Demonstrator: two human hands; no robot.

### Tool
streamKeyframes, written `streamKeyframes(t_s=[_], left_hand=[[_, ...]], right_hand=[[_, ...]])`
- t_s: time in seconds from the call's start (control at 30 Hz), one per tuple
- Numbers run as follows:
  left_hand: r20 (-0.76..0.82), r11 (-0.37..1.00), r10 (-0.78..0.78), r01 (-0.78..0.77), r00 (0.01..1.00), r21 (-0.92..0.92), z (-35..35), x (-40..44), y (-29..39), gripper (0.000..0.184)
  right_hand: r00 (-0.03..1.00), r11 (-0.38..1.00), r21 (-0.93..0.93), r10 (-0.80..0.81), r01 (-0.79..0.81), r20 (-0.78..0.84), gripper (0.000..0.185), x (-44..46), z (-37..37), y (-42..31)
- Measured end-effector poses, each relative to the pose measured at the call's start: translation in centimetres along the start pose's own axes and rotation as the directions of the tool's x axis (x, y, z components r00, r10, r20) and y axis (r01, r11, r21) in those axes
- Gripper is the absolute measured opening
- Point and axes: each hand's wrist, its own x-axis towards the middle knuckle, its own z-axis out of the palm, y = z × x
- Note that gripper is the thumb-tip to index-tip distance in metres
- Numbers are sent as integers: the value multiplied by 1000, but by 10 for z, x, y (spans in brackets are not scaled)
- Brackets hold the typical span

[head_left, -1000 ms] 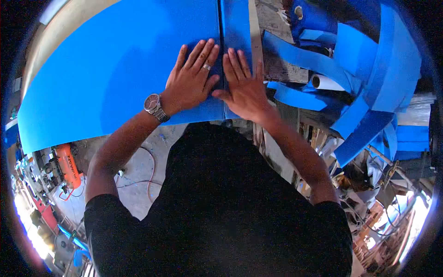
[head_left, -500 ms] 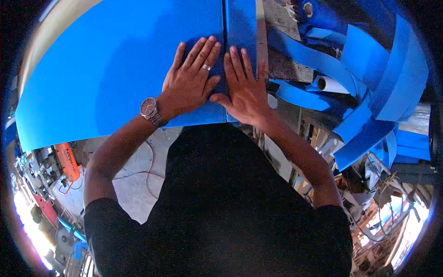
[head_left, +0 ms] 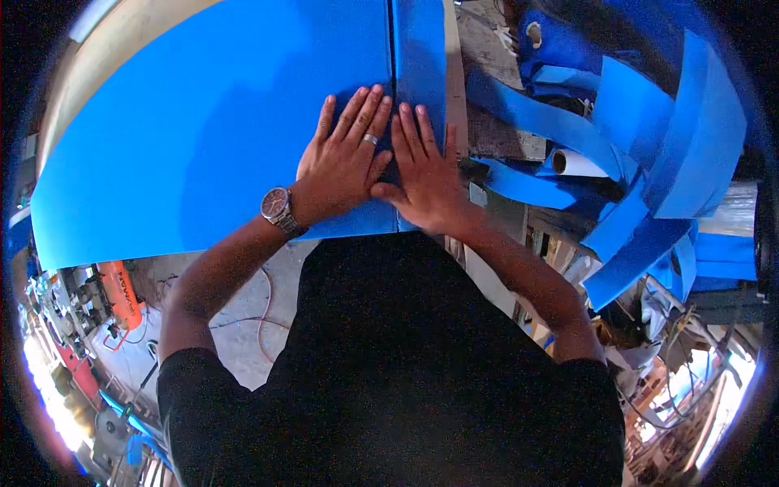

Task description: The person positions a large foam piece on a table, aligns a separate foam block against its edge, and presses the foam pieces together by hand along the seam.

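Observation:
A wide blue sheet (head_left: 162, 162) covers the work surface in front of me, with a dark straight seam (head_left: 393, 57) running away from me. On the right of that seam lies a narrow blue strip (head_left: 419, 61). My left hand (head_left: 345, 158), with a ring and a wristwatch (head_left: 277, 203), rests flat on the sheet just left of the seam, fingers stretched out. My right hand (head_left: 426, 174) lies flat over the narrow strip, its fingers slightly spread. The two thumbs point toward each other near the seam. Neither hand grips anything.
Curled blue offcuts (head_left: 633, 122) hang in a heap at right, around a cardboard-cored roll (head_left: 572, 162). A pale board edge (head_left: 455, 81) borders the strip. Below left stand an orange tank (head_left: 122, 294) and a hose (head_left: 266, 316) on the concrete floor. Scrap clutters the lower right.
Both hands appear slightly lower in view, still flat beside the seam. The sheet and surroundings have shifted a little too, as the camera view moved.

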Motion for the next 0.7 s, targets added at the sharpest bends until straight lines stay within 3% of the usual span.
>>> streamKeyframes(t_s=[0.1,0.27,0.43,0.7], left_hand=[[-4,998,-1,1,1000,-57,-3,2,-7,62],[-78,999,48,-48,996,3,-5,35,-33,62],[1,999,-3,3,1000,46,-6,33,-35,62],[9,999,11,-11,1000,47,0,37,-37,61]], right_hand=[[974,991,130,-15,-15,226,87,7,-28,13],[998,996,-80,-50,46,-43,86,47,-9,33],[997,986,-165,16,-29,-79,85,48,4,26],[998,991,-135,1,-9,-59,86,56,5,26]])
